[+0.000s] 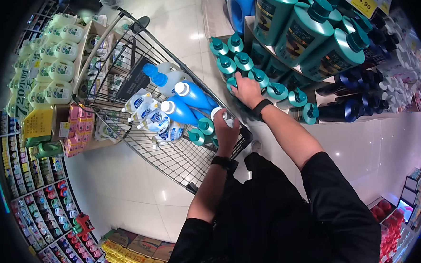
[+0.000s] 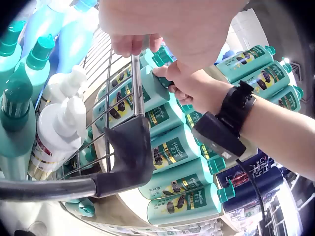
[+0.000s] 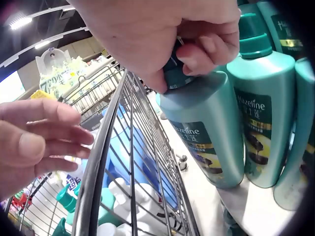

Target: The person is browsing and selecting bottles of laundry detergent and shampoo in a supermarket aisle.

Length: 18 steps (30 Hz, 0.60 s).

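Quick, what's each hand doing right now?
Left hand: open, holding nothing, by the shopping cart.
Right hand: gripping a teal Hazeline bottle by its pump top.

The head view looks steeply down from above, taking in the cart (image 1: 147, 153) and the neighbouring shelf. The left wrist view looks from beside the cart's black corner (image 2: 130, 152) toward the shelf; the right wrist view sits close above a teal bottle (image 3: 206, 132), facing along the cart's rim (image 3: 106, 147), which all three share.
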Each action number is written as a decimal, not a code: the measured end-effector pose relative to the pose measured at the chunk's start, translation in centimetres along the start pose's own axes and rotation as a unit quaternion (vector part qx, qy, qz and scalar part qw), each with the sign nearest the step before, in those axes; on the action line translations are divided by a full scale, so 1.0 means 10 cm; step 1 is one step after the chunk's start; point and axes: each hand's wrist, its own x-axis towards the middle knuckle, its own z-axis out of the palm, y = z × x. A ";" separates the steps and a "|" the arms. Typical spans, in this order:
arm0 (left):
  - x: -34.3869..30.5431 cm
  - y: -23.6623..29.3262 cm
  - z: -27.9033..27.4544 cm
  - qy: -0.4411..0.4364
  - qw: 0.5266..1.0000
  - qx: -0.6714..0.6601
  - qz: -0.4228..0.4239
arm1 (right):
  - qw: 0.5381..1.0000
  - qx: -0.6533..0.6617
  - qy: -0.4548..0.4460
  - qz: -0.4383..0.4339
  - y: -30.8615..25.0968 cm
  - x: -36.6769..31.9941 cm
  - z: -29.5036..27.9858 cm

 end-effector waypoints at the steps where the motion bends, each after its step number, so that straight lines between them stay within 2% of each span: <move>1: 0.03 0.02 0.00 0.000 1.000 0.000 0.028 | 1.000 0.001 0.004 0.000 0.01 -0.05 -0.04; 4: 0.06 0.08 -0.04 -0.004 0.997 -0.004 0.073 | 0.996 0.063 0.063 0.009 -0.02 -0.28 -0.17; 9: 0.07 0.52 -0.31 -0.045 0.994 -0.049 0.088 | 0.988 0.081 0.125 -0.031 -0.45 -0.85 -1.15; 11: 0.08 0.74 -0.46 -0.177 0.969 -0.170 0.023 | 0.985 0.085 0.130 -0.078 -0.64 -1.08 -1.59; 12: 0.05 0.69 -0.48 -0.220 0.962 -0.164 0.013 | 0.985 0.079 0.132 -0.073 -0.76 -1.19 -1.79; 15: -0.08 0.91 -0.82 -0.287 0.943 -0.162 0.035 | 0.971 0.129 0.182 -0.084 -1.09 -1.46 -2.27; 18: -0.31 1.01 -1.19 -0.347 0.913 -0.215 0.000 | 0.958 0.234 0.152 -0.069 -1.39 -1.69 -2.48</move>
